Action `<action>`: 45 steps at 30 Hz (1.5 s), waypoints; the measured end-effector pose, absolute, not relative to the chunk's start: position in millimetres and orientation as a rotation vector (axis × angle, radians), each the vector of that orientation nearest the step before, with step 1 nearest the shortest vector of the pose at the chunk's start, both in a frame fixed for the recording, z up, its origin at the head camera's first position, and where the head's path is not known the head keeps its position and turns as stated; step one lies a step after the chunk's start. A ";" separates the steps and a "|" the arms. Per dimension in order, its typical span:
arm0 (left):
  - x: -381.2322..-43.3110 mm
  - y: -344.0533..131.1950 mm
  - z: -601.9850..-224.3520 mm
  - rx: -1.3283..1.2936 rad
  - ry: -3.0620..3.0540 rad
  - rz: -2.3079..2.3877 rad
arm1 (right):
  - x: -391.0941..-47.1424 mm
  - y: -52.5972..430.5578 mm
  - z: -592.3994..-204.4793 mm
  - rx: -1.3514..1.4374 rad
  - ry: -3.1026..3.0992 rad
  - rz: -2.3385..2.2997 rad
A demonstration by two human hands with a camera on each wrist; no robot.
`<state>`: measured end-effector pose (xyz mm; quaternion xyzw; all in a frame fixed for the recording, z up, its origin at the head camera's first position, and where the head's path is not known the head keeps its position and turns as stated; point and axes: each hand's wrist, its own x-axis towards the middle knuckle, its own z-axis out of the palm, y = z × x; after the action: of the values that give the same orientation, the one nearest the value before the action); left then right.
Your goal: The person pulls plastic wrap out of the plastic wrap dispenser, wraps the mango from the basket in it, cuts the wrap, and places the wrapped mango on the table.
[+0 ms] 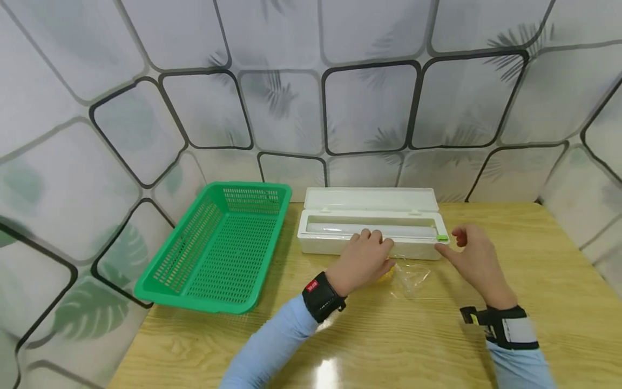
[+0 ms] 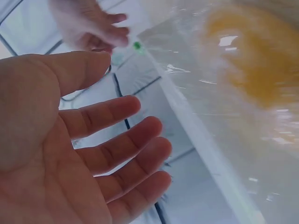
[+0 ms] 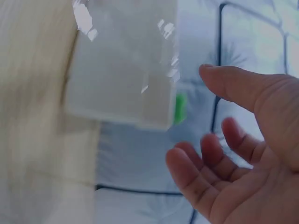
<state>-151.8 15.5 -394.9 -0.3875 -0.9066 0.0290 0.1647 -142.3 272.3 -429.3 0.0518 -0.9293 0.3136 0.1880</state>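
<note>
A white cling film dispenser box (image 1: 318, 246) stands on the table with its lid raised and a roll (image 1: 408, 230) of clear film inside. My left hand (image 1: 362, 256) is over the front edge of the box, its fingers loosely bent and empty in the left wrist view. Below it lies a yellow-orange item (image 2: 261, 56) under clear film (image 1: 413, 278), mostly hidden by the hand in the head view. At the box's right end sits a green slide cutter (image 3: 179, 108). Beside it my right hand (image 1: 476, 265) holds thumb and fingers apart with nothing between them.
A green plastic basket (image 1: 225, 265) with slotted sides stands left of the box. The wooden table (image 1: 413, 340) reaches back to a patterned covering (image 1: 371, 108) that rises behind and on both sides.
</note>
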 end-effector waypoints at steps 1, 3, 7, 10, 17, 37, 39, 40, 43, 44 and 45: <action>-153.7 20.4 -391.5 -1.116 -2.586 0.098 | -143.6 276.5 -430.8 0.109 -2.634 0.912; -159.0 31.3 -385.2 -1.140 -2.601 0.131 | -145.7 282.7 -434.2 0.049 -2.670 0.985; -173.9 57.6 -376.2 -1.189 -2.668 0.201 | -149.5 286.2 -439.4 -0.036 -2.769 1.109; -184.7 77.6 -373.0 -1.204 -2.733 0.213 | -153.3 283.3 -443.0 -0.022 -2.810 1.135; -198.7 112.6 -379.5 -1.225 -2.840 0.186 | -158.2 280.3 -448.4 0.056 -2.752 1.038; -213.4 129.1 -403.3 -1.452 -2.650 0.180 | -163.3 294.4 -463.3 0.446 -2.680 0.763; -213.7 128.5 -403.7 -1.475 -2.630 0.164 | -163.0 293.9 -463.3 0.453 -2.669 0.759; -213.7 128.2 -403.7 -1.486 -2.626 0.156 | -162.9 293.7 -463.5 0.450 -2.669 0.753; -214.6 127.1 -403.7 -1.512 -2.635 0.133 | -162.6 292.9 -464.2 0.447 -2.675 0.724; -215.1 126.6 -403.9 -1.518 -2.640 0.124 | -162.7 292.8 -464.7 0.450 -2.674 0.714; -215.7 126.2 -404.0 -1.521 -2.645 0.122 | -162.8 292.7 -465.1 0.454 -2.672 0.700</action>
<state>-215.7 126.2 -404.0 -0.4977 -0.8653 0.0399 0.0438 -162.8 292.7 -465.1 0.1599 -0.9406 0.2465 0.1704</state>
